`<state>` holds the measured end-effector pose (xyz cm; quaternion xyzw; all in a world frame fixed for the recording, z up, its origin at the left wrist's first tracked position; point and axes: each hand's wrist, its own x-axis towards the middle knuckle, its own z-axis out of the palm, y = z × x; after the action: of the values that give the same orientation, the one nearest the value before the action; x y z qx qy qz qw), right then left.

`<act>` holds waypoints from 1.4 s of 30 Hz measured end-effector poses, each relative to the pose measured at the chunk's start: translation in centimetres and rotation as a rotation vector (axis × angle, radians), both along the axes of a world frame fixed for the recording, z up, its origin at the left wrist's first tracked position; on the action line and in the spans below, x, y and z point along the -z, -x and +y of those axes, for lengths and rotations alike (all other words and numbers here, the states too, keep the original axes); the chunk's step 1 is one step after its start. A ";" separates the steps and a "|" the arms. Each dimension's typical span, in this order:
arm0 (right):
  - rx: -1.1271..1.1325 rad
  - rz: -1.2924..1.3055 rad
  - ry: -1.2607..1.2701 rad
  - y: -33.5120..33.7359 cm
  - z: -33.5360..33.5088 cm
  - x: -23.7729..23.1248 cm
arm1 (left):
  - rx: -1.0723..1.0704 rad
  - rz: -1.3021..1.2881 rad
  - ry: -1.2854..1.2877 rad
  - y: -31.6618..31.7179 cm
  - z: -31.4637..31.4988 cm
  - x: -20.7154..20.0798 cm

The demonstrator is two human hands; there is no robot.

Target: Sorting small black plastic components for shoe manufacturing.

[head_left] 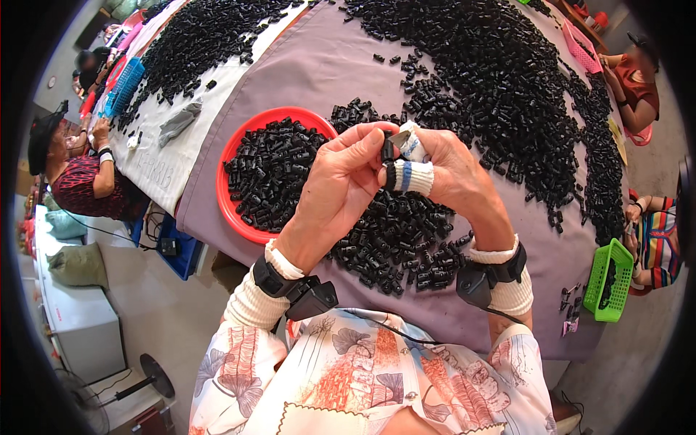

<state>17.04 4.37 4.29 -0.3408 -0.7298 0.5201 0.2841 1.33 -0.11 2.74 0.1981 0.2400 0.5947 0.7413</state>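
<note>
Both my hands meet above the table, over loose black parts. My left hand (330, 185) is closed, its thumb and fingertips pinching a small black plastic cylinder (388, 150). Opposite it, my right hand (457, 170) is curled, with white, blue-striped fabric wraps (412, 177) round its thumb and a finger. A small flat greyish piece (399, 138) shows at the right fingertips, against the cylinder; its kind is unclear. Beneath my hands lies a heap of similar black cylinders (395, 246). A round red basin (226, 199) of them stands beside my left forearm.
A large pile of black parts (493, 80) spreads over the purple-grey tablecloth (268, 80). At the right edge stands a green basket (615, 283); a blue basket (130, 83) is far left. Other people (90, 170) sit at both sides. A standing fan (156, 375) is lower left.
</note>
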 end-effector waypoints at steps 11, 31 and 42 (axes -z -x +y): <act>-0.023 0.007 -0.070 0.0 0.2 0.6 | 0.002 0.041 -0.003 -0.2 0.0 -0.1; -0.002 -0.002 -0.104 0.1 -0.2 0.1 | -0.049 0.176 -0.058 0.0 0.0 -0.2; 0.103 0.014 0.008 0.3 -0.4 -0.6 | -0.020 0.183 -0.026 0.2 -0.2 -0.1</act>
<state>16.77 3.99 4.85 -0.3754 -0.7072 0.5099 0.3145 1.11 -0.28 2.84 0.2588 0.3011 0.5843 0.7077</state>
